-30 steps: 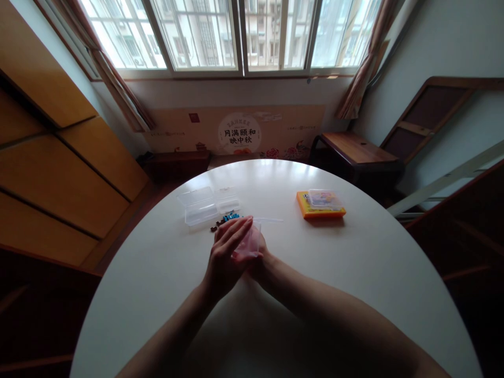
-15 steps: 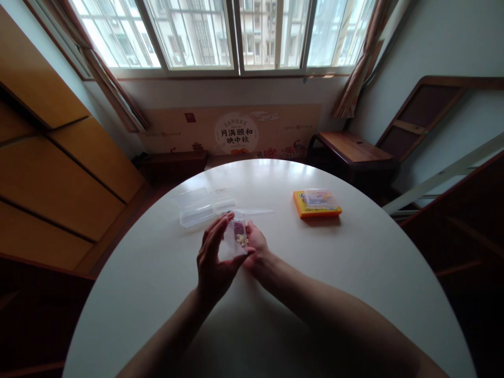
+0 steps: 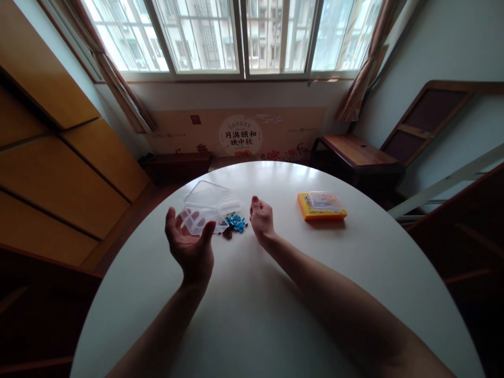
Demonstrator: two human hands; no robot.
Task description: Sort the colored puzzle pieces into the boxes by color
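Note:
My left hand [image 3: 192, 249] is curled round a clear plastic box [image 3: 214, 216] with its lid standing open. Its thumb lies at the near right side, and the other fingers show through the plastic at the left. My right hand [image 3: 262, 218] is a closed fist, thumb on top, above the table right of the box; what lies inside it is hidden. Between the hands, small shiny blue pieces [image 3: 237, 223] lie in a heap, with dark brown bits [image 3: 227, 234] at its near edge.
A round white table [image 3: 271, 294] fills the foreground. On its right rests an orange-yellow box [image 3: 321, 214] with a clear plastic case [image 3: 326, 201] on top. More clear plastic [image 3: 233, 206] lies behind the blue heap. Beyond the table stands a wooden chair [image 3: 354, 149].
My hands have moved apart. The clear packet with pale pieces is no longer visible. My left hand has gone left to the clear box; my right has closed into a fist. The blue heap is uncovered.

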